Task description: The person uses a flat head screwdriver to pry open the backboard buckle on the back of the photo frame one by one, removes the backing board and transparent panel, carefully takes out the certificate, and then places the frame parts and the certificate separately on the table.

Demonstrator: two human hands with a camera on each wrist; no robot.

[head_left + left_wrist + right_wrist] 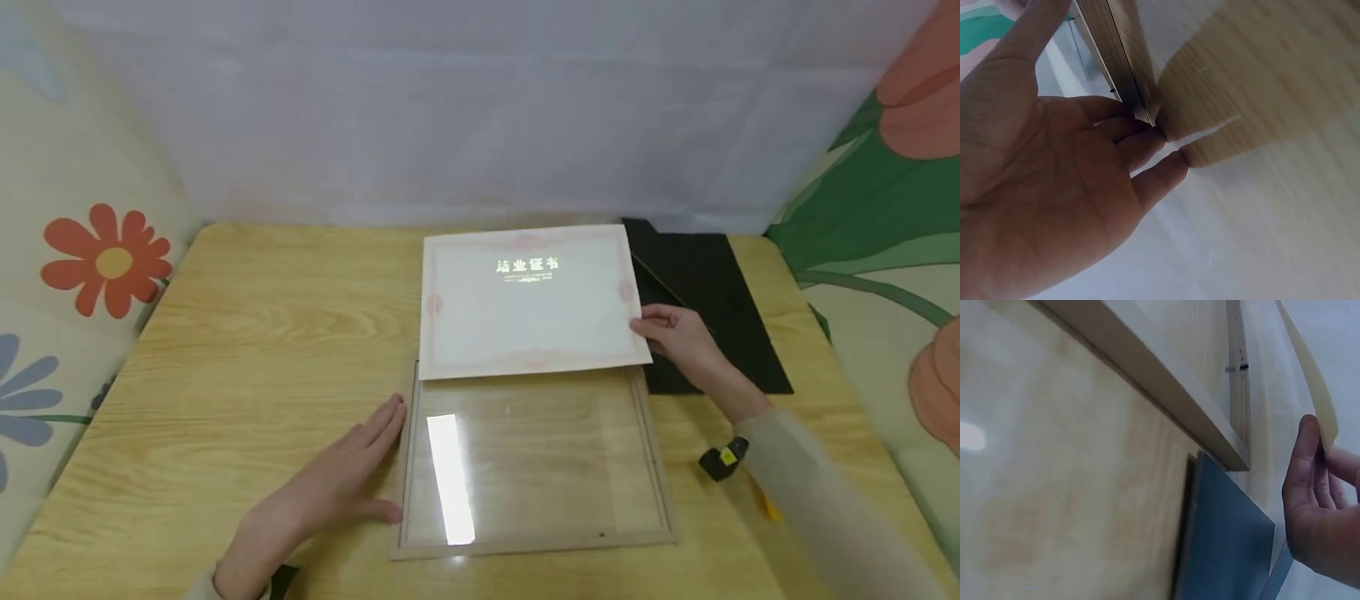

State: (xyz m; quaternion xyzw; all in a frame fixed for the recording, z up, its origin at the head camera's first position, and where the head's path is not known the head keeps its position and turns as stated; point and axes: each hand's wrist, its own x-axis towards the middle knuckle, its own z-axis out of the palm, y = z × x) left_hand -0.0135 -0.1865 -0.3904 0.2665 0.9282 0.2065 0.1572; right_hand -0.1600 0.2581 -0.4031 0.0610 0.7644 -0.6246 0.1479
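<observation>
A white certificate sheet (525, 325) with a pale pink border and gold lettering is held at its right edge by my right hand (678, 337), pinched between thumb and fingers. The sheet hangs over the far part of a wooden picture frame (540, 546) that lies flat on the table. A bright light reflects in the frame's clear pane (540, 467). My left hand (337, 471) rests beside the frame's left side, fingers extended and fingertips touching its edge. In the right wrist view the sheet (1313, 381) is seen edge-on between thumb and fingers.
Black boards (720, 308) lie overlapping at the back right, partly behind the sheet. Under the right forearm a small yellow thing (772, 507) shows. A white cloth (480, 117) hangs behind the wood-grain table (270, 333), with flowered panels on both sides.
</observation>
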